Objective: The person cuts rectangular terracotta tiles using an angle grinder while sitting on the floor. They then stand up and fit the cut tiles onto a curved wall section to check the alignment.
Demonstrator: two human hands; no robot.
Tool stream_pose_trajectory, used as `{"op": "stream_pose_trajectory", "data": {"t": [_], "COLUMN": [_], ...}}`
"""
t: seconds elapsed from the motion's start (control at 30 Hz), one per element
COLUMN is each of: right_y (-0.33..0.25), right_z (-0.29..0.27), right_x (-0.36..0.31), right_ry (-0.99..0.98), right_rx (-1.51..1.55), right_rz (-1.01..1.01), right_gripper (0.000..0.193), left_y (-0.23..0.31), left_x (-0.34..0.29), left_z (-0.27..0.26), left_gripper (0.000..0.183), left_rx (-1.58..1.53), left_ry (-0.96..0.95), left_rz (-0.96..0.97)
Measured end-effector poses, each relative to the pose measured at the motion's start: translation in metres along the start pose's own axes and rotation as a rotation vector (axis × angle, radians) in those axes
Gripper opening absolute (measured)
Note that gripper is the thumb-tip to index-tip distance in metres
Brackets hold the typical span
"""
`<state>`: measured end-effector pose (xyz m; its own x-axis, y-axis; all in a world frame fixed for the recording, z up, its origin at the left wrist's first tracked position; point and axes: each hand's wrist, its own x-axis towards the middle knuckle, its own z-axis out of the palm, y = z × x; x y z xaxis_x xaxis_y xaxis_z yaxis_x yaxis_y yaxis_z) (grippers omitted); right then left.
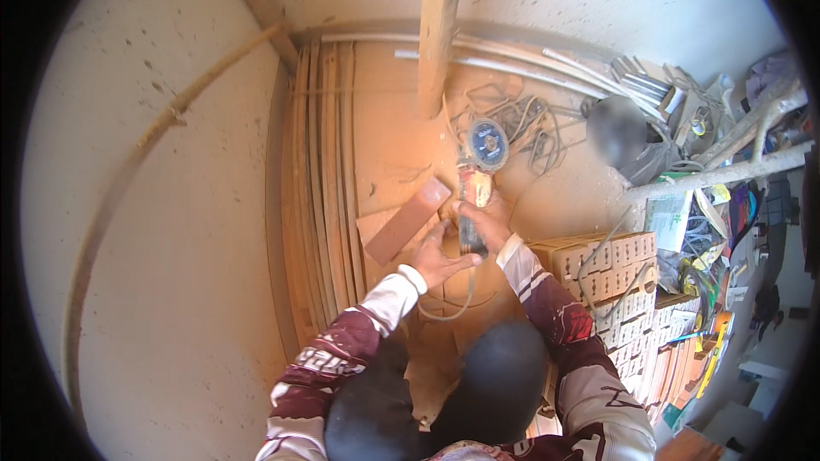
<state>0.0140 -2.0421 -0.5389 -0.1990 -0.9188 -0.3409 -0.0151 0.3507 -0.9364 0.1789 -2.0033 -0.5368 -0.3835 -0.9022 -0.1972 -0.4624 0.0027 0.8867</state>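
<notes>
An angle grinder (475, 192) with a blue cutting disc (489, 145) points away from me, low over the dusty floor. My right hand (489, 220) is wrapped round its body. Beside the tool's rear end is my left hand (436, 258), fingers stretched forward and thumb reaching to the grinder's back. A reddish-brown brick (408, 220) lies slantwise just left of the grinder, on top of a flat tan slab (376, 224). My left fingertips are close to the brick's near side; whether they touch it I cannot tell. A pale cord (461, 312) loops behind the grinder.
Long wooden boards (329, 179) lie along the left wall. A wooden post (440, 34) stands ahead, and tangled cables (534, 132) lie beyond the disc. Stacked hollow bricks (606, 269) rise at my right, below a rough pole (726, 172). A bent stick (154, 132) leans at left.
</notes>
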Motion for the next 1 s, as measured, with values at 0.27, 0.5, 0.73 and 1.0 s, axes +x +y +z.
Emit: {"op": "stream_pose_trajectory", "data": {"t": [0.27,0.5,0.73,1.0], "right_y": [-0.087,-0.073,-0.077,-0.059], "right_z": [-0.016,-0.007,0.002,0.027], "right_x": [-0.03,-0.05,-0.063,-0.051], "right_ry": [-0.272,-0.363,-0.229,-0.423], "right_rx": [0.367,0.377,0.525,1.16], "right_rz": [-0.11,0.055,-0.01,0.242], "right_gripper": [0.055,0.041,0.049,0.079], "left_y": [0.046,0.062,0.102,0.104], "left_x": [0.019,-0.006,-0.028,-0.046], "left_z": [-0.015,-0.032,-0.043,-0.058], "left_gripper": [0.056,0.046,0.034,0.047], "left_rx": [-1.142,-1.12,-0.719,-0.668], "left_ry": [-0.478,-0.556,-0.426,-0.316], "left_rz": [0.002,-0.293,-0.155,-0.341]}}
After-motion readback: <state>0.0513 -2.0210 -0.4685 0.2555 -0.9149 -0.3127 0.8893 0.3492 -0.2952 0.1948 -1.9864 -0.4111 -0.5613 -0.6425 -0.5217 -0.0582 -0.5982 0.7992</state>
